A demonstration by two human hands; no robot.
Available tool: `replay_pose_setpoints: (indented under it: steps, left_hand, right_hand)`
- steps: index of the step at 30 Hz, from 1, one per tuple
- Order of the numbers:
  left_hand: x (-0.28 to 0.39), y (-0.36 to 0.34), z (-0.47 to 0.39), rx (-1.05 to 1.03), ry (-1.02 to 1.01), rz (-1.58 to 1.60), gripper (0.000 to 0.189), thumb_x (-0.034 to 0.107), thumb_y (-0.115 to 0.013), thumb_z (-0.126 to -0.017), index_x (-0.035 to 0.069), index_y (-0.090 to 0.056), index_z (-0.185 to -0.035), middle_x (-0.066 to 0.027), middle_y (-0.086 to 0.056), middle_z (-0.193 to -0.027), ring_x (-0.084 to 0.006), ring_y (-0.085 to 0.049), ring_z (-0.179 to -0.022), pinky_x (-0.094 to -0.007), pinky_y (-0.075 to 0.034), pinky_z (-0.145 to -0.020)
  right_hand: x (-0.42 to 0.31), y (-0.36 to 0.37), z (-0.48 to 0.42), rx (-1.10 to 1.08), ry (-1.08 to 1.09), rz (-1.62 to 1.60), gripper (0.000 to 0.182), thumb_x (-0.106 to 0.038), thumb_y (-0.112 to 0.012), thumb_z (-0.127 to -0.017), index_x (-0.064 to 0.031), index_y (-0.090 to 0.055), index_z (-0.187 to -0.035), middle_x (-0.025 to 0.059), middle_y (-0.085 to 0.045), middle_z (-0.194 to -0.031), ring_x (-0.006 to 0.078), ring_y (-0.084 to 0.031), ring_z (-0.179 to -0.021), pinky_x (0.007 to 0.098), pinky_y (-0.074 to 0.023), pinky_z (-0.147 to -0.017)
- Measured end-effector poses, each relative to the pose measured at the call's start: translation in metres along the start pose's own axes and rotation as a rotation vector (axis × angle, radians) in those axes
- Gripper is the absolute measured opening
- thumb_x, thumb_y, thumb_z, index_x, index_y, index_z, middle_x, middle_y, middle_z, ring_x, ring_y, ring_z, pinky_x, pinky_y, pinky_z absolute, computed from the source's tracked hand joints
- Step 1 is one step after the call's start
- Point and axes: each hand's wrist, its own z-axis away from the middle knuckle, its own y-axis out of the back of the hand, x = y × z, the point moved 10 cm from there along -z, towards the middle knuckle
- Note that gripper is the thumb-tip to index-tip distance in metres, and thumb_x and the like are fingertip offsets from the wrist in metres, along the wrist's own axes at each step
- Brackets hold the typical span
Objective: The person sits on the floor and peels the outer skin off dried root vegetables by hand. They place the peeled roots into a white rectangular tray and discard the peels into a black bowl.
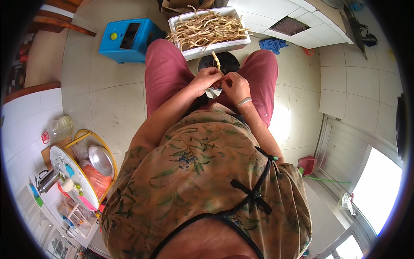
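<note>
My left hand (207, 78) and my right hand (235, 84) meet between my knees, fingertips pinched close together. A dried, pale tan bean pod (216, 61) sticks up from between the fingers, its lower part hidden by them. My left fingers grip the pod, and my right thumb and fingertips close on its lower end. Under the hands a dark round basin (228, 60) stands on the floor, its contents mostly hidden. Just beyond it, a white foam box (215, 49) is heaped with long dried bean pods (207, 27).
A blue plastic stool (111, 47) at the left bears a black phone (130, 35) and a small green fruit (114, 36). A blue cloth (273, 45) lies right of the box. Behind at left stand a round table (55, 152) and a plastic bottle (61, 128); a red dustpan (307, 165) is at right.
</note>
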Motion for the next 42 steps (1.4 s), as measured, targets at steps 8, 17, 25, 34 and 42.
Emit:
replay_pose_setpoints:
  steps: [8,17,25,34,42]
  left_hand:
    - [-0.02,0.004,-0.006,-0.038,0.106,0.227,0.013,0.011,-0.055,-0.09,0.004,-0.065,-0.093,-0.0021,-0.063,-0.08,-0.0102,-0.057,-0.068,-0.0223,-0.047,-0.061]
    - [0.006,-0.003,0.005,-0.079,-0.043,-0.007,0.02,0.019,-0.07,-0.087,0.0,-0.067,-0.095,-0.002,-0.065,-0.078,-0.0082,-0.058,-0.065,-0.0214,-0.044,-0.056]
    - [0.011,0.0,0.007,-0.054,-0.052,-0.128,0.017,0.017,-0.07,-0.086,0.0,-0.068,-0.09,-0.0017,-0.064,-0.074,-0.0074,-0.056,-0.062,-0.021,-0.042,-0.053]
    - [0.012,0.005,0.007,-0.023,-0.051,-0.142,0.014,0.013,-0.07,-0.085,0.0,-0.068,-0.087,-0.0013,-0.063,-0.072,-0.0074,-0.055,-0.06,-0.0208,-0.041,-0.051]
    - [0.019,0.005,0.011,0.079,-0.113,-0.195,0.009,0.008,-0.068,-0.078,-0.001,-0.066,-0.08,-0.0018,-0.062,-0.067,-0.0067,-0.054,-0.055,-0.0208,-0.039,-0.048]
  right_hand:
    - [0.041,-0.015,0.003,-0.01,-0.217,-0.319,0.015,-0.014,-0.072,-0.076,-0.0058,-0.066,-0.087,0.0082,-0.065,-0.073,0.0185,-0.06,-0.056,0.0334,-0.0491,-0.054]
    - [0.073,-0.03,0.014,-0.033,-0.599,-0.892,0.012,-0.011,-0.07,-0.086,-0.0007,-0.066,-0.091,0.0044,-0.066,-0.075,0.0096,-0.06,-0.057,0.0214,-0.0502,-0.051]
    - [0.071,-0.034,0.016,-0.087,-0.606,-0.911,0.013,-0.009,-0.068,-0.087,0.0011,-0.065,-0.094,0.0076,-0.068,-0.078,0.0129,-0.065,-0.061,0.0237,-0.0543,-0.054]
    - [0.064,-0.034,0.013,-0.137,-0.582,-0.888,0.013,-0.008,-0.066,-0.088,0.0027,-0.065,-0.095,0.009,-0.069,-0.08,0.014,-0.066,-0.064,0.0257,-0.0567,-0.057]
    - [0.052,-0.023,0.005,-0.033,-0.377,-0.595,0.008,-0.004,-0.068,-0.08,0.0024,-0.066,-0.084,0.0056,-0.067,-0.069,0.0089,-0.063,-0.059,0.0225,-0.0511,-0.053]
